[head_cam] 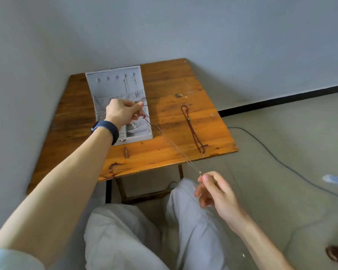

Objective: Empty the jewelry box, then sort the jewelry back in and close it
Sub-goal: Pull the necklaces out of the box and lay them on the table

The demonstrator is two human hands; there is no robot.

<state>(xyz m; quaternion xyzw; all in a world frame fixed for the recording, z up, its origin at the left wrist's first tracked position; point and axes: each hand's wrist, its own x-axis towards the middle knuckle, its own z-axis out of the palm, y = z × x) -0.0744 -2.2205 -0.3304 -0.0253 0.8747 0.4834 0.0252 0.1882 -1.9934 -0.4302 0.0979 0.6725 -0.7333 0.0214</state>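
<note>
Both ends of a thin silver chain [192, 166] are pinched taut: left hand [123, 112] grips a tangle of dark cords [142, 107] over the open grey jewelry box [113, 88] on the wooden table [170, 129], and right hand [217, 190] holds the near end. Pulling harder could snap it.

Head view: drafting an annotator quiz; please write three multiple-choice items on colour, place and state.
1. What colour is the open felt-lined jewelry box? A grey; B black; C green.
2. Where does the dark red cord necklace lie? A inside the box; B on the orange-brown wooden table, right of the box; C on the floor.
3. The thin silver chain is: A coiled on the table; B stretched between left hand and right hand; C hung in the lid.
Key: A, its lining is grey; B, it lies on bare wood; B, both hands hold it taut.
</note>
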